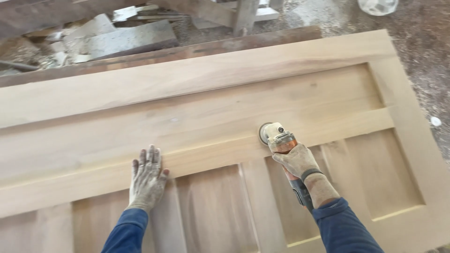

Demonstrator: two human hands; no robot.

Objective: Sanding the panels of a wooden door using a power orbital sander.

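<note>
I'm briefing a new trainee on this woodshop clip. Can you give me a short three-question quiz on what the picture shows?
1. True or false: the left hand lies flat, palm down, on the wooden door.
2. What does the right hand hold? A) a hammer B) an orange angle grinder C) a paintbrush
3. Fill in: the grinder's disc meets the door on the long ____ that runs above the recessed panels.

Key
1. True: fingers spread, nothing gripped.
2. B: the angle grinder is gripped by its body, disc end pointing away from the person.
3. Rail, the horizontal band of the door.
</note>
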